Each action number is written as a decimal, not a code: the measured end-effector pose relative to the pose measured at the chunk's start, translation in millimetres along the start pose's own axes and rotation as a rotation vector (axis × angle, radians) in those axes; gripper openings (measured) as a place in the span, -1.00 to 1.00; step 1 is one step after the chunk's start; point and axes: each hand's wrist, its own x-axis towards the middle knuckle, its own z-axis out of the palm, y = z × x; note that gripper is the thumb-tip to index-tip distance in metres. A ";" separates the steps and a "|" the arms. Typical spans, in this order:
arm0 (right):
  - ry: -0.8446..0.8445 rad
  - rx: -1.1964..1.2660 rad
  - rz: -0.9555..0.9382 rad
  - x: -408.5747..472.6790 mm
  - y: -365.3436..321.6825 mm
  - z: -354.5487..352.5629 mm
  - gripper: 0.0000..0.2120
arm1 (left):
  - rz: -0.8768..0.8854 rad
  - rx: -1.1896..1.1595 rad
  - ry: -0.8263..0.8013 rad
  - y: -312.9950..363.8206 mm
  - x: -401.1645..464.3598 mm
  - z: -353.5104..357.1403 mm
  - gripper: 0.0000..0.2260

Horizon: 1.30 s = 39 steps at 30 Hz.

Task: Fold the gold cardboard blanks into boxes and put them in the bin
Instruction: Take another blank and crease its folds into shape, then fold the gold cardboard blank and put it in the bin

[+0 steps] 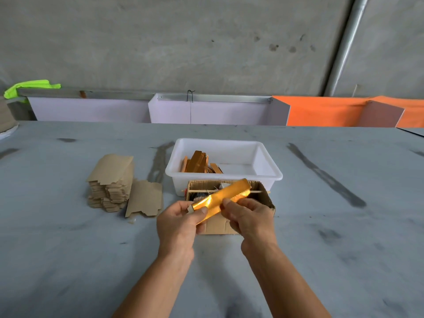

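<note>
Grey and marked with dark smears, the table (68, 249) fills the lower half of the frame, and behind it we see a concrete wall (183, 42), pale lilac panels (91, 110) and orange panels (321, 111) along the far edge. At the upper left a bright green cloth (27, 87) lies on a rail.

Just below the centre of the frame we hold a gold box (223, 197), long and narrow, tilted so its far end rises toward the right. Our left hand (181, 222) pinches the near end, with the thumb pressed on the shiny top face. Our right hand (250, 216) grips the middle part, with the fingers (230, 203) closed on the edge. Whether the end flap is fully closed, we cannot tell.

Behind the hands stands a small open brown carton (263, 193) with a thin stick (261, 191) across its top. Touching it at the back is the white bin (270, 175), which holds several gold boxes (198, 162) in its left part. To the left of the bin, a stack of flat blanks (112, 182) shows its plain brown side, and one loose blank (144, 198) leans beside it.
</note>
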 end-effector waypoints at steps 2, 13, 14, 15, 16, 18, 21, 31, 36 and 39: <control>-0.052 -0.050 0.009 0.5 0.4 3.8 -0.88 | -0.005 -0.036 0.007 3.0 5.7 4.0 -0.90; 0.015 -0.271 -0.050 35.5 -10.3 25.9 -0.87 | 0.116 0.245 -0.024 19.5 23.5 15.0 -0.77; 0.030 -0.273 -0.062 38.5 -10.0 27.9 -0.83 | 0.139 0.276 -0.025 22.2 25.5 16.7 -0.76; 0.057 -0.278 -0.078 41.7 -10.0 29.5 -0.80 | 0.159 0.294 -0.026 24.7 27.2 18.3 -0.76; 0.086 -0.284 -0.096 44.9 -10.1 31.0 -0.78 | 0.174 0.301 -0.026 26.7 28.8 20.0 -0.76; 0.122 -0.318 -0.134 51.4 -12.1 34.0 -0.84 | 0.180 0.295 -0.024 28.3 32.6 21.9 -0.76; 0.138 -0.356 -0.158 61.6 -19.4 38.3 -0.90 | 0.147 0.274 -0.050 27.8 39.5 22.6 -0.79; 0.137 -0.277 0.006 115.5 -41.4 69.5 -0.67 | 0.240 0.349 -0.055 38.9 75.2 17.7 -0.80; 0.125 -0.409 -0.011 150.0 -37.3 99.5 -0.85 | 0.209 0.379 0.005 39.4 90.6 15.2 -0.77; 0.076 -0.550 -0.014 165.2 -29.9 116.3 -0.83 | 0.176 0.382 0.021 40.2 96.0 15.1 -0.73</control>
